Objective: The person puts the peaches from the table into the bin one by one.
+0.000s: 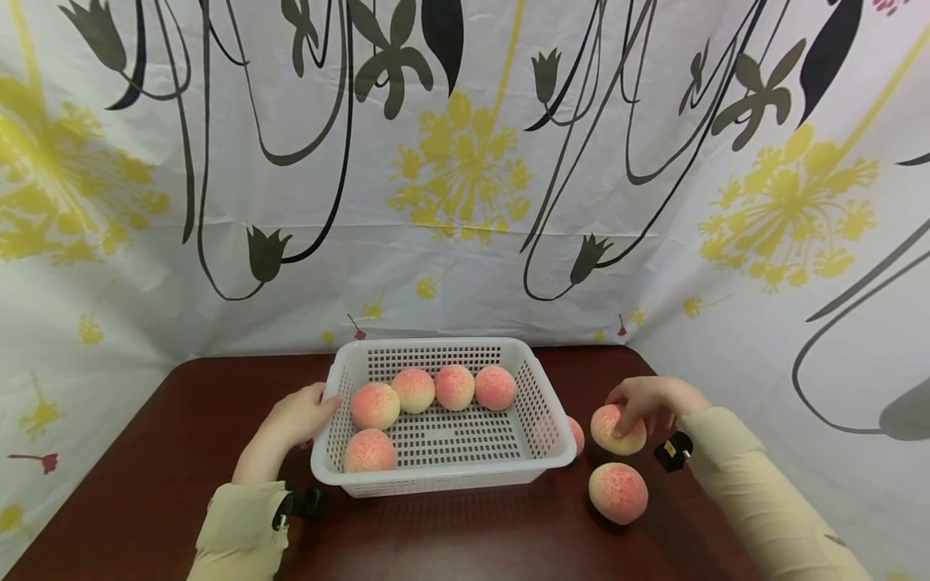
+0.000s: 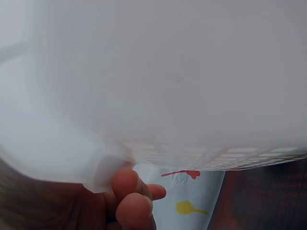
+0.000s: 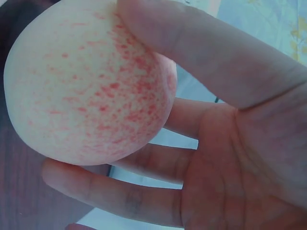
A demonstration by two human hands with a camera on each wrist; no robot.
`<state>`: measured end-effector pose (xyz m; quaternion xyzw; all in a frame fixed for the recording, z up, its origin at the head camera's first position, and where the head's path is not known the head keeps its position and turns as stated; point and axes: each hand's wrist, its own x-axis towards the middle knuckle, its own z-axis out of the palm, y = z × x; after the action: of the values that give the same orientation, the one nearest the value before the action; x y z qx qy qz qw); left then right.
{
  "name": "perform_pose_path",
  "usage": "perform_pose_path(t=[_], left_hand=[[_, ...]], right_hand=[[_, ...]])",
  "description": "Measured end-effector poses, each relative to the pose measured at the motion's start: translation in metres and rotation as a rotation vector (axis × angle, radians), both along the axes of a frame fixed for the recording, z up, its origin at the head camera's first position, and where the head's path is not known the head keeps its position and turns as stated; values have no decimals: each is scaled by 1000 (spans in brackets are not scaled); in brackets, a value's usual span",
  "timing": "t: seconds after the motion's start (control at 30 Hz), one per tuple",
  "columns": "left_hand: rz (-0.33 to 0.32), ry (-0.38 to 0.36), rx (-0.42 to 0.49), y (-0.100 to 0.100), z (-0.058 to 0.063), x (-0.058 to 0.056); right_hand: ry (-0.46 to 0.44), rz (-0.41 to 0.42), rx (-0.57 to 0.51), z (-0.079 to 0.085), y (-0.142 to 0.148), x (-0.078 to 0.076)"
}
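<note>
A white plastic basket (image 1: 465, 471) with slotted walls stands on the table, several pink and yellow peaches inside along its back and left. My left hand (image 1: 301, 413) grips its left rim, thumb on top; in the left wrist view, the fingers (image 2: 133, 211) curl under the rim beside the basket wall (image 2: 182, 96). Right of the basket, my right hand (image 1: 652, 399) holds a peach (image 1: 630, 440) between thumb and fingers. The right wrist view shows this peach (image 3: 91, 91) up close, pale with red speckles, the thumb (image 3: 168, 28) across one side.
Another peach (image 1: 618, 493) lies on the dark red table (image 1: 465, 541), just nearer than the held one. One more peach (image 1: 576, 436) sits partly hidden behind the basket's right wall. A white cloth (image 1: 465, 282) with flower prints hangs behind the table and along its sides.
</note>
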<state>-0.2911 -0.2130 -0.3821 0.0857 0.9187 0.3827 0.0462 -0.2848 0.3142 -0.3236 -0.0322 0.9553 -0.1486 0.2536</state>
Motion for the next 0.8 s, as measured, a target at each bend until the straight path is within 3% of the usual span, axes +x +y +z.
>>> perform_pose_path(t=[0.33, 0.8], left_hand=[[2, -8, 0, -1, 0, 0], [7, 2, 4, 0, 0, 2]], right_hand=[[16, 57, -2, 23, -7, -6], [42, 137, 16, 61, -43, -20]])
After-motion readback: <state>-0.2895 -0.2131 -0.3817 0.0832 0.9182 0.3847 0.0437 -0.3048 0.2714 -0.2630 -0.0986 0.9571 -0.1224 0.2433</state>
